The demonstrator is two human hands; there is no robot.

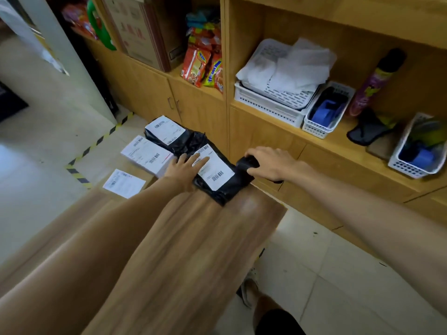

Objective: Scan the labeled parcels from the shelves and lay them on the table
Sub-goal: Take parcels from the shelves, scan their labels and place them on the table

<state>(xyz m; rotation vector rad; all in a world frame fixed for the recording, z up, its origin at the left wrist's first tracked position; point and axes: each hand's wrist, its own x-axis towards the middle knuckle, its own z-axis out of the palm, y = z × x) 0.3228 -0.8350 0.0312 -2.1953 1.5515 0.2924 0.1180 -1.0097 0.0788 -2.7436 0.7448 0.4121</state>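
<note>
A black plastic parcel [225, 192] with a white barcode label lies at the far right corner of the wooden table [183, 250]. My left hand [185, 169] rests flat on its left side, fingers straight over the label. My right hand [273, 163] grips a black handheld scanner [246, 164] just right of the parcel. Behind it lie a second black parcel [174, 139] with a label, a white labeled box [147, 154] and a brown labeled parcel [124, 183].
A wooden shelf unit [338, 146] stands right behind the table. It holds white baskets [271, 105], tape rolls [324, 112], a spray can [372, 83], snack packs [203, 66] and a carton [142, 30]. Yellow-black tape marks the tiled floor [101, 139] at left.
</note>
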